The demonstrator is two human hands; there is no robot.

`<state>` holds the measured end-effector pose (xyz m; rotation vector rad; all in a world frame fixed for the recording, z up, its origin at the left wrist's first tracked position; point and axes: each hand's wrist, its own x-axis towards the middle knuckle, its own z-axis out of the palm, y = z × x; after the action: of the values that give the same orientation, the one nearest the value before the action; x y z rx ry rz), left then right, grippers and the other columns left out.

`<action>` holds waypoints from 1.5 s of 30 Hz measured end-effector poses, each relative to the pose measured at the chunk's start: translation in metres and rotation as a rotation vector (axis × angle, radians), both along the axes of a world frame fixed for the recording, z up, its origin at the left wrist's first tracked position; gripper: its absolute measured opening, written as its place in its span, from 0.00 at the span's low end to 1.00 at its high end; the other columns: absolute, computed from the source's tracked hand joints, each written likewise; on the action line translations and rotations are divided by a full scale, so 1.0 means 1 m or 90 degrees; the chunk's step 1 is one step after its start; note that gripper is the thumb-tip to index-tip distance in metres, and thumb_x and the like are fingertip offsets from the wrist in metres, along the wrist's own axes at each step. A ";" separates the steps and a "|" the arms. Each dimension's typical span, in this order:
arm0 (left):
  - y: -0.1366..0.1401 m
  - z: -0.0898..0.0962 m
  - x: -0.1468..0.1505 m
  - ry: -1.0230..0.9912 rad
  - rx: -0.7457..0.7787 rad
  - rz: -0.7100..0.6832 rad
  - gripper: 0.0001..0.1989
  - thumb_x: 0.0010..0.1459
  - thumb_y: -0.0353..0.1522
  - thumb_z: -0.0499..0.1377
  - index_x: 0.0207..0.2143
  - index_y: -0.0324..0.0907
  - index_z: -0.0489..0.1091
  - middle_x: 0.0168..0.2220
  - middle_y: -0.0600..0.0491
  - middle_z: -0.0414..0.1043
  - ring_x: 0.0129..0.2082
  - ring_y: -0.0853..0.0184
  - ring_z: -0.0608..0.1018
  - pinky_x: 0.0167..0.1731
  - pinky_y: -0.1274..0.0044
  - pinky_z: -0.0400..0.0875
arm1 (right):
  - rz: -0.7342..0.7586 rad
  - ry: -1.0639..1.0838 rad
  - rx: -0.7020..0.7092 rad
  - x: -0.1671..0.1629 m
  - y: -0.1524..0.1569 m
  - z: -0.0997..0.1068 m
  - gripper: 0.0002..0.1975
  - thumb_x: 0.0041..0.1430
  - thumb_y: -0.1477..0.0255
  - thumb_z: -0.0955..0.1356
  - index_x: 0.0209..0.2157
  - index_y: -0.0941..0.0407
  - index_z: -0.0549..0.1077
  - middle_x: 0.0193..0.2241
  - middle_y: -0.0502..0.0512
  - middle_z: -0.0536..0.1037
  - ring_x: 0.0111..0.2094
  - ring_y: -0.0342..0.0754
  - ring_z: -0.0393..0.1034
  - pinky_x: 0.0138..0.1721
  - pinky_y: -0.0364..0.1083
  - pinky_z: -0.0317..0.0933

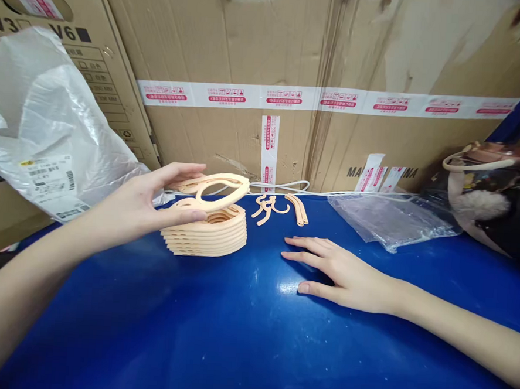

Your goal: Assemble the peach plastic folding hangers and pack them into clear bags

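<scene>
Your left hand [147,205] is half open, with the thumb underneath and the fingers stretched over the top, lightly pinching one peach-coloured plastic ring [222,191] by its edge. You hold that ring tilted just above the stack of rings [207,235], which sits on the blue table [216,333] right under your fingers. Your right hand [341,273] lies flat and open on the table to the right of the stack, palm down, fingers spread, gripping nothing.

Behind the stack, a little to its right, lie some small curved peach pieces [270,208] and a couple of thin peach strips [299,208]. A white cord [287,187] runs along the table's back edge behind them. Left of the stack a crumpled plastic bag with a label [47,140] rests against the cardboard boxes [294,61]. Far right of the stack there is a flat clear bag [388,220], then a dark handbag [489,194].
</scene>
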<state>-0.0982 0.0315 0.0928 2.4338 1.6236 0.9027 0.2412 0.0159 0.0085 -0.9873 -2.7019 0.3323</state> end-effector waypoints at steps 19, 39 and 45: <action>0.008 -0.017 -0.006 0.041 -0.145 -0.020 0.36 0.54 0.50 0.59 0.61 0.47 0.56 0.60 0.51 0.62 0.58 0.56 0.66 0.58 0.67 0.60 | 0.010 -0.035 0.031 0.000 0.001 0.000 0.28 0.65 0.54 0.61 0.62 0.51 0.62 0.64 0.59 0.59 0.63 0.56 0.54 0.62 0.59 0.51; 0.012 -0.026 -0.009 0.026 -0.152 -0.017 0.34 0.52 0.51 0.59 0.59 0.51 0.58 0.61 0.54 0.62 0.58 0.55 0.67 0.58 0.67 0.61 | 0.018 -0.041 0.033 0.000 -0.001 0.001 0.28 0.65 0.54 0.60 0.62 0.52 0.62 0.64 0.61 0.59 0.63 0.56 0.54 0.61 0.58 0.51; 0.011 -0.019 -0.015 -0.018 -0.184 -0.056 0.33 0.58 0.51 0.53 0.62 0.50 0.55 0.65 0.57 0.57 0.61 0.57 0.63 0.60 0.70 0.56 | 0.018 -0.036 0.032 0.001 -0.001 0.002 0.28 0.65 0.54 0.60 0.62 0.52 0.62 0.64 0.60 0.59 0.63 0.56 0.54 0.62 0.59 0.51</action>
<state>-0.1130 0.0423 0.0740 2.2640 1.5054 0.6365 0.2418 0.0150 0.0106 -0.9598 -2.7626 0.2428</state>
